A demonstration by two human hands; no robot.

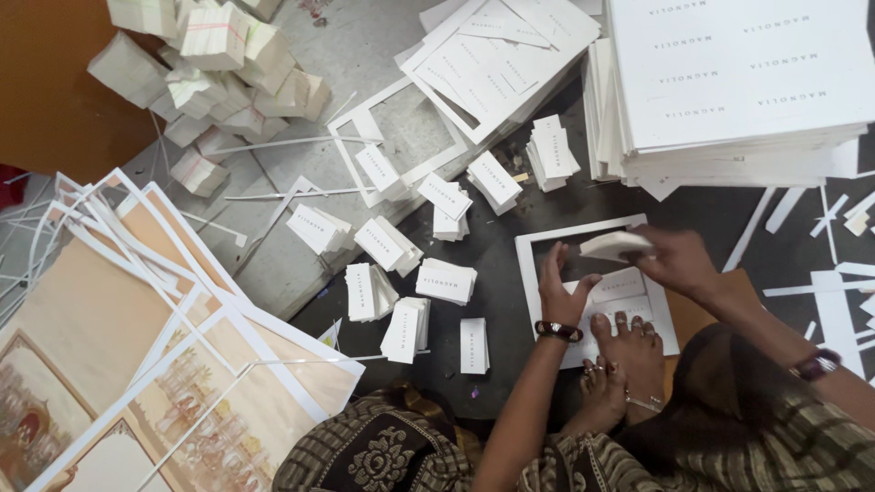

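Observation:
I sit on the floor with a white punched card sheet [547, 239] in front of me, its lower part pinned under my bare feet [629, 351]. My left hand [561, 292] presses flat on the sheet near its left edge, fingers apart. My right hand [674, 258] is closed on a small stack of white cards [615, 244], held just above the sheet's cut-out window. More printed cards remain in the sheet between my hands.
Several small stacks of white cards [447, 281] lie on the dark floor to the left. Tall piles of printed sheets [729, 82] stand at top right, bundled card packs [214, 55] at top left, empty white frames and printed pictures [137, 346] at left.

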